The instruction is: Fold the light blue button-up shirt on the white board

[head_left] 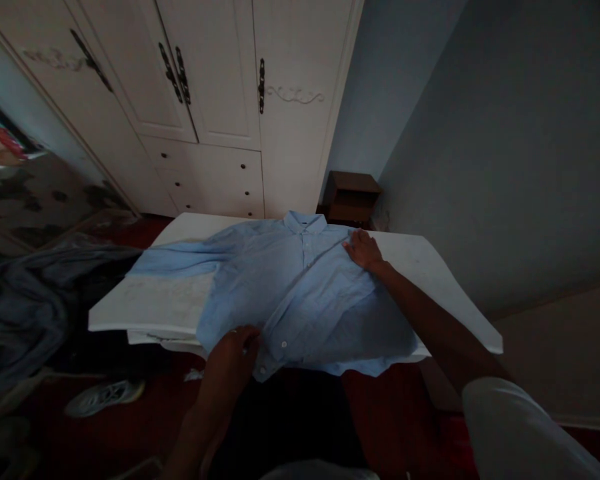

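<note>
A light blue button-up shirt (pixel 260 273) lies front up on a white table (pixel 405 250), its collar at the far side. One sleeve stretches out to the left; the other cannot be made out under the folds on the right. Near the hem, my left hand (pixel 237 350) has its fingers closed on the shirt's front edge, beside the lower buttons. My right hand (pixel 364 249) rests flat on the shirt's right shoulder, fingers stretched out. The hem hangs over the table's near edge.
A white wardrobe (pixel 220 87) with drawers stands behind the table. A small brown cabinet (pixel 355 183) sits by the grey wall at the right. Dark clothing (pixel 35 300) is piled at the left, above a shoe (pixel 105 397) on the red floor.
</note>
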### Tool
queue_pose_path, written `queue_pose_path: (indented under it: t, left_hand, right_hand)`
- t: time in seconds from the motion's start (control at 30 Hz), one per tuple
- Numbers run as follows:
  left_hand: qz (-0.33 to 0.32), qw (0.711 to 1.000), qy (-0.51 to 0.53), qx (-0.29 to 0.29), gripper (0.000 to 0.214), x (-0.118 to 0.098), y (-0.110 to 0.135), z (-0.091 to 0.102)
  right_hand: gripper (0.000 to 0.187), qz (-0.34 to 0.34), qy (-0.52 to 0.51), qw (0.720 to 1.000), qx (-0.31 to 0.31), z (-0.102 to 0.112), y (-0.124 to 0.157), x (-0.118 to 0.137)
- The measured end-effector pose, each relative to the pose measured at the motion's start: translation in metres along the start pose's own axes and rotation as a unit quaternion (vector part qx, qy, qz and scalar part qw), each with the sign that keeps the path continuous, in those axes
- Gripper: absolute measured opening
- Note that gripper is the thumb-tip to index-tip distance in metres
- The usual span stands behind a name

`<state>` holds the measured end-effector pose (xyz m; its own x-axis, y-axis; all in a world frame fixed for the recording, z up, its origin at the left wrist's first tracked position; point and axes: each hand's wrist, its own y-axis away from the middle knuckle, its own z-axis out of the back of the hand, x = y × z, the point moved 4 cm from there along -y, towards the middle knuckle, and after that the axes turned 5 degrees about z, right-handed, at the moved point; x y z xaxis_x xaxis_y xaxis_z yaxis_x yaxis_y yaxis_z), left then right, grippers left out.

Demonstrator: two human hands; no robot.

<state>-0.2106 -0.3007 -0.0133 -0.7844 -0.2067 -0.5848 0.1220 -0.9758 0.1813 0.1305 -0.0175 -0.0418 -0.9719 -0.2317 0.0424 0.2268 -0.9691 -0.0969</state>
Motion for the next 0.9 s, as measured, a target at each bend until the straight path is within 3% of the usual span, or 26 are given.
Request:
queue_pose_path:
  t: [0.27,0.4,0.5,0.6,0.67,0.8,0.9]
  left_hand:
    - [0.027,0.987,0.150,-0.041,0.030,0.011,0.001,0.013]
    - [0.051,0.980,0.154,-0.115,0.029,0.026,0.005,0.015]
    - [0.052,0.983,0.140,-0.103,0.032,0.032,0.018,0.008]
    - [0.096,0.985,0.119,-0.082,0.037,0.042,0.034,-0.014]
    - [0.132,0.973,0.166,-0.090,0.041,0.050,0.041,-0.038]
    - [0.146,0.891,0.426,-0.054,0.053,0.052,0.045,-0.093]
    - [0.153,0.845,0.509,-0.053,0.049,0.046,0.047,-0.113]
  right_hand:
    - [0.074,0.016,-0.001,1.000,0.005,-0.005,0.003,0.005]
    - [0.073,0.018,0.011,1.000,0.004,-0.002,0.003,0.006]
    - [0.072,0.019,0.022,1.000,0.002,0.001,0.005,0.009]
    - [0.071,0.024,0.030,0.999,-0.002,0.004,0.006,0.013]
    - [0.071,0.025,0.033,0.999,-0.006,0.006,0.007,0.016]
    - [0.073,0.016,0.031,0.999,-0.012,0.009,0.009,0.023]
    - [0.076,0.022,0.022,0.999,-0.015,0.011,0.013,0.026]
